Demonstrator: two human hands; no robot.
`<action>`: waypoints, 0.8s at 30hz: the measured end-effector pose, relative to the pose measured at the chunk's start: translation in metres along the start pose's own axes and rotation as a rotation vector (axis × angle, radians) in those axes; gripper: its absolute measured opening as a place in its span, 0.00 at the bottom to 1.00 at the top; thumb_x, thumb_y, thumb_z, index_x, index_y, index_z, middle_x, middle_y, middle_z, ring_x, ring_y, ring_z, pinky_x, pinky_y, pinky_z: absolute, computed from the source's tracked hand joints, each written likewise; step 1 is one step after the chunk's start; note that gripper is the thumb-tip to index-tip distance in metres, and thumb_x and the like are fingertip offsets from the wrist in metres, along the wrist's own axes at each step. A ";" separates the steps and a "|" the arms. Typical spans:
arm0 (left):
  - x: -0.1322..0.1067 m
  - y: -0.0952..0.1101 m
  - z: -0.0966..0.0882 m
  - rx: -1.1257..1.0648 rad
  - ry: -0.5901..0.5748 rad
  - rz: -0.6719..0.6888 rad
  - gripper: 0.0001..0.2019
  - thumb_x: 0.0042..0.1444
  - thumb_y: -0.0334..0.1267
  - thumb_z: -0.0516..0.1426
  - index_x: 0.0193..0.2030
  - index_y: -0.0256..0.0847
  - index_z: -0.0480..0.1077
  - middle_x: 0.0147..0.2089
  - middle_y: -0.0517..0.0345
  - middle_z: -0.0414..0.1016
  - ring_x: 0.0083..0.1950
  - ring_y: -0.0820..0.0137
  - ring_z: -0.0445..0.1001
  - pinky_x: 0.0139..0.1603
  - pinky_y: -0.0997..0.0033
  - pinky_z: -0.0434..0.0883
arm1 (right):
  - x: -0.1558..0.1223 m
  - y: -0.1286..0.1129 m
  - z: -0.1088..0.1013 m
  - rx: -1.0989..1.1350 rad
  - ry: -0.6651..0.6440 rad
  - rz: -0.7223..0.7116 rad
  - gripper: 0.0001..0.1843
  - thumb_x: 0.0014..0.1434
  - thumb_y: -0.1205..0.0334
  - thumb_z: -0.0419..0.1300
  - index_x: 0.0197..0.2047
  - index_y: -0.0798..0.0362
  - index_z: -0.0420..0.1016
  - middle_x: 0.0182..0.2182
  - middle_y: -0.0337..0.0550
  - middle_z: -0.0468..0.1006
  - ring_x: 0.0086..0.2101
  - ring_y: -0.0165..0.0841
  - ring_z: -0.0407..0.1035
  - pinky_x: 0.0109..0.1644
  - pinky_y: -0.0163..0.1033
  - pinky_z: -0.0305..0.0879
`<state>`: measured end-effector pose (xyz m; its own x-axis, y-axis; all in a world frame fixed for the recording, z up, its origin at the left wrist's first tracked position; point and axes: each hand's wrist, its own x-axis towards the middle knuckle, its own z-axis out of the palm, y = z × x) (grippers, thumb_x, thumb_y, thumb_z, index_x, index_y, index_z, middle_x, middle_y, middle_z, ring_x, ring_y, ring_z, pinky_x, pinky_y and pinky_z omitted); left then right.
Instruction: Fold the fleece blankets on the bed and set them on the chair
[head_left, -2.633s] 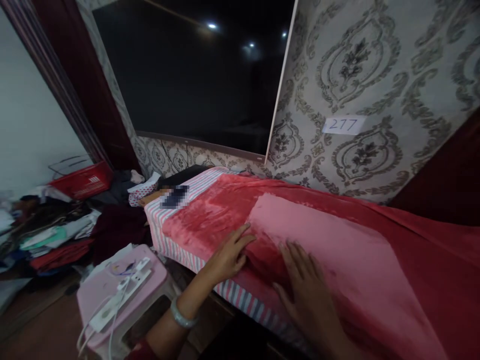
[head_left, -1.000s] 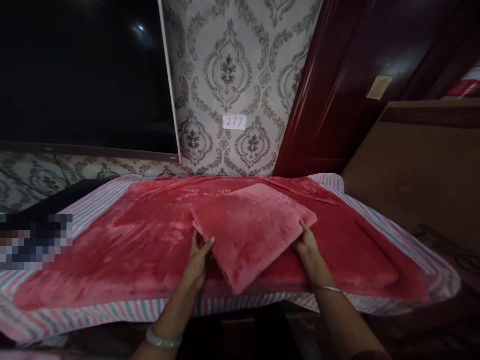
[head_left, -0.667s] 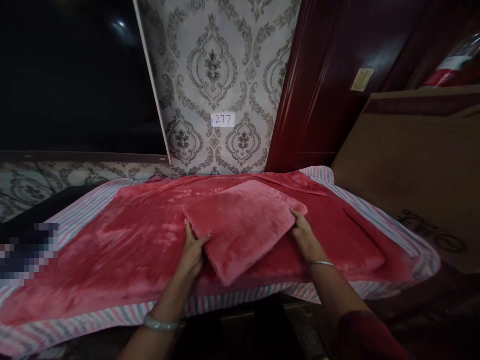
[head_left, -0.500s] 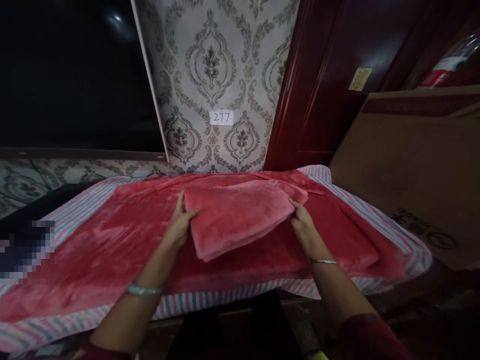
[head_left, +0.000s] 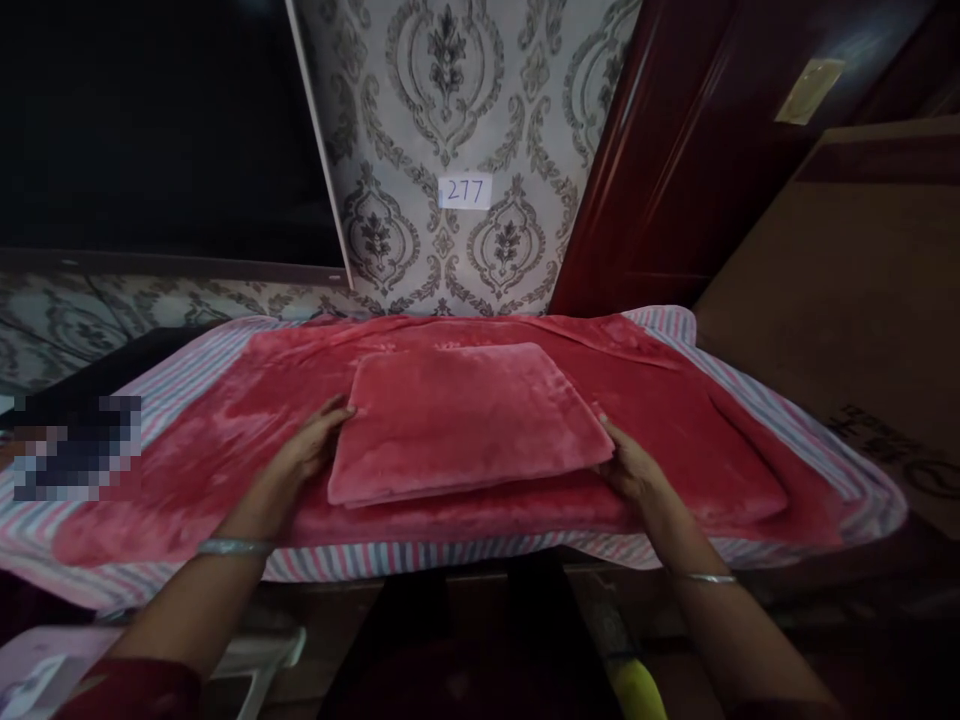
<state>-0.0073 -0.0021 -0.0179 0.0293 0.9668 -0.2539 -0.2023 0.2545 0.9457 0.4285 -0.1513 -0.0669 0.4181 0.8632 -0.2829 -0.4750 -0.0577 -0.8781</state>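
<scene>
A folded pink-red plush cloth (head_left: 469, 425) lies nearly flat over the middle of a larger red plush blanket (head_left: 675, 440). My left hand (head_left: 319, 432) grips its left edge, thumb at the rim and the other fingers partly hidden. At the right edge, my right hand (head_left: 628, 458) holds the cloth near its front corner, some fingertips out of sight. Whether its underside fully rests on the blanket, I cannot tell. Beneath the blanket spreads a striped pink, white and blue sheet (head_left: 352, 562).
A large dark screen (head_left: 165, 130) stands behind on the left. A cardboard box (head_left: 847, 270) rises at the right, beside a dark red wooden door panel (head_left: 645, 180). Below the front edge are a white plastic frame (head_left: 262, 660) and a yellow object (head_left: 637, 690).
The folded cloth has gone from tilted and skewed to flatter and squarer, showing a wider top. Both hands have moved apart with its edges. The camera view has shifted a little.
</scene>
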 end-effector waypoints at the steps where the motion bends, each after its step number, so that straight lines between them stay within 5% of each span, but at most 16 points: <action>1: -0.001 -0.003 -0.002 0.024 -0.007 -0.016 0.39 0.48 0.34 0.68 0.67 0.40 0.63 0.52 0.45 0.80 0.46 0.59 0.82 0.51 0.57 0.78 | 0.002 -0.004 0.001 -0.046 0.000 0.002 0.15 0.53 0.47 0.66 0.37 0.49 0.78 0.31 0.42 0.84 0.35 0.41 0.79 0.44 0.46 0.77; 6: -0.013 -0.004 0.002 0.118 -0.018 0.027 0.49 0.39 0.38 0.74 0.70 0.48 0.61 0.60 0.44 0.76 0.55 0.51 0.79 0.54 0.54 0.77 | 0.007 -0.018 0.016 -0.254 0.000 -0.119 0.22 0.45 0.51 0.73 0.42 0.50 0.79 0.39 0.45 0.85 0.41 0.42 0.78 0.47 0.44 0.74; 12: -0.011 0.005 0.003 0.214 -0.036 0.308 0.48 0.34 0.34 0.74 0.66 0.52 0.67 0.70 0.52 0.65 0.73 0.52 0.59 0.65 0.62 0.68 | 0.004 -0.024 0.018 -0.272 0.031 -0.251 0.32 0.39 0.55 0.73 0.51 0.49 0.79 0.43 0.42 0.84 0.42 0.41 0.78 0.48 0.43 0.73; 17: -0.007 -0.006 -0.009 0.194 -0.034 0.069 0.43 0.35 0.36 0.73 0.63 0.49 0.70 0.60 0.48 0.76 0.57 0.51 0.77 0.49 0.58 0.79 | 0.000 -0.012 0.005 -0.233 -0.072 0.020 0.20 0.49 0.48 0.68 0.42 0.51 0.80 0.38 0.46 0.85 0.43 0.45 0.79 0.51 0.49 0.73; 20: -0.002 -0.006 -0.013 0.153 -0.040 -0.015 0.46 0.39 0.37 0.72 0.67 0.53 0.65 0.55 0.48 0.79 0.46 0.55 0.82 0.42 0.58 0.80 | 0.004 -0.015 0.011 -0.191 -0.161 0.055 0.20 0.55 0.43 0.63 0.40 0.50 0.80 0.36 0.46 0.85 0.42 0.44 0.79 0.51 0.49 0.74; 24: 0.016 0.008 -0.005 0.150 0.017 -0.037 0.47 0.45 0.40 0.70 0.72 0.49 0.57 0.59 0.44 0.76 0.45 0.58 0.82 0.45 0.58 0.80 | 0.022 -0.034 0.034 -0.270 -0.185 0.015 0.16 0.53 0.50 0.66 0.43 0.49 0.79 0.37 0.44 0.85 0.38 0.42 0.79 0.48 0.49 0.76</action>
<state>-0.0133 0.0151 -0.0154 0.0168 0.9565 -0.2913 -0.0532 0.2918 0.9550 0.4276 -0.1128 -0.0304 0.2528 0.9363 -0.2436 -0.2470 -0.1810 -0.9520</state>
